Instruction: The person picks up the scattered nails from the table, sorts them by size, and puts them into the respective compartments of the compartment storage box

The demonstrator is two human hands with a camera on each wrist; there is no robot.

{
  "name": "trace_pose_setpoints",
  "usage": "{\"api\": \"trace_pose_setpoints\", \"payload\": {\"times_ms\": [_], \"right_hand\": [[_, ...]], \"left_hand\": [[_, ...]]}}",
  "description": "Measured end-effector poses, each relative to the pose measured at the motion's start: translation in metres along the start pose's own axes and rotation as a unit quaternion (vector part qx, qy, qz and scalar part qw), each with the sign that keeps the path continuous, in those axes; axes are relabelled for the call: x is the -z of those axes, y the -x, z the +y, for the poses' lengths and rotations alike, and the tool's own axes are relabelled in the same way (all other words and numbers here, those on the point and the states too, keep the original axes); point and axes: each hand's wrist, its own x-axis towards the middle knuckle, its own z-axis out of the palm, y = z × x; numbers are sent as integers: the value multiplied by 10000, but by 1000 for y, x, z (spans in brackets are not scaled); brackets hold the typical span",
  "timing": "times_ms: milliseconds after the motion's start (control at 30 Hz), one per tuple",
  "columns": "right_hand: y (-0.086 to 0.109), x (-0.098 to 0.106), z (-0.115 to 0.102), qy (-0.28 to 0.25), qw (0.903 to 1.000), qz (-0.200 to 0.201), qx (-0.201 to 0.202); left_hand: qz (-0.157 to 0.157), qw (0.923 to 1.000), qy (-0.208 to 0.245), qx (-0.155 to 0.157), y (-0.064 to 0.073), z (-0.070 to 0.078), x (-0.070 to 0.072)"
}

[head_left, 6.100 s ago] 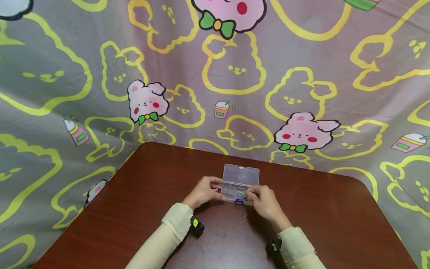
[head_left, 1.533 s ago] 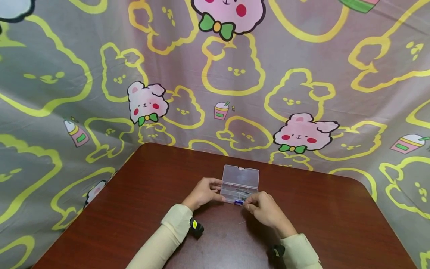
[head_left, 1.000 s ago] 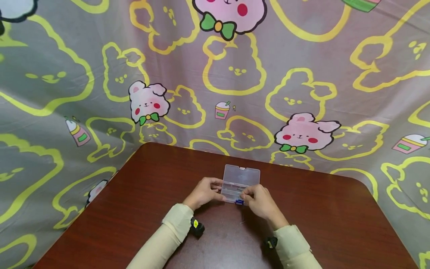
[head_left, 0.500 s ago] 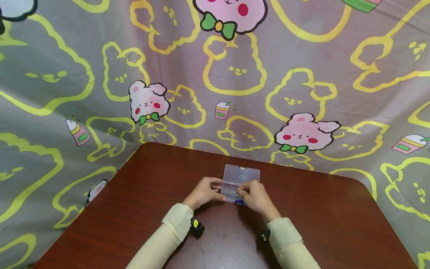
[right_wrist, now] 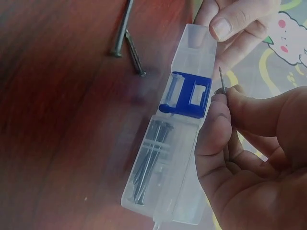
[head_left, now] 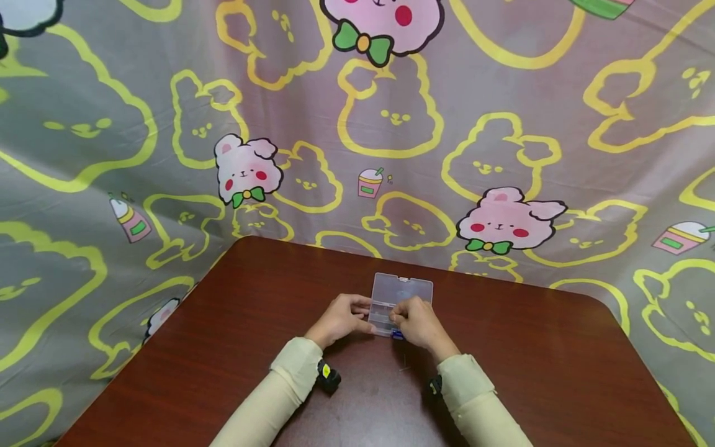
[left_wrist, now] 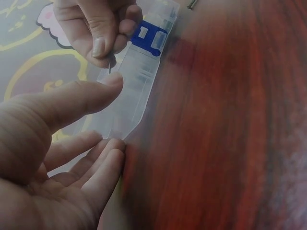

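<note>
A clear plastic compartment box (head_left: 381, 324) with a blue latch (right_wrist: 184, 95) stands with its lid (head_left: 399, 287) raised. My left hand (head_left: 339, 320) holds the box's left end, thumb toward the front corner and fingers along the side. Over the middle compartments, my right hand (head_left: 418, 323) pinches a small thin nail (right_wrist: 221, 80) between thumb and forefinger, its point sticking up in the right wrist view. Several longer nails (right_wrist: 149, 163) lie together in the right compartment. Part of the box is hidden behind my right hand in the head view.
Two loose metal nails, a longer one (right_wrist: 123, 28) and a shorter one (right_wrist: 135, 55), lie on the brown wooden table (head_left: 268, 279) in front of the box. A patterned cloth (head_left: 313, 124) hangs behind the table's far edge.
My right hand has moved from the box's front right corner, leftward and back, to above its middle compartments. My left hand and the box have stayed in place.
</note>
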Motion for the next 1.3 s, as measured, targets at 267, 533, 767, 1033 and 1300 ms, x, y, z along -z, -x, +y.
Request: {"api": "trace_pose_setpoints", "payload": {"times_ms": [267, 533, 767, 1033, 1300], "right_hand": [[0, -3, -3, 154, 9999, -37, 65], [2, 4, -3, 143, 9996, -77, 225], [9, 10, -2, -86, 9998, -127, 102], [19, 12, 2, -25, 9997, -125, 190], [34, 15, 2, 84, 9995, -270, 173]], "left_hand": [[9, 10000, -14, 2, 0, 1, 0], [0, 10000, -14, -2, 0, 0, 0], [6, 10000, -14, 3, 0, -1, 1], [36, 10000, 20, 13, 0, -3, 0], [35, 10000, -40, -3, 1, -2, 0]]}}
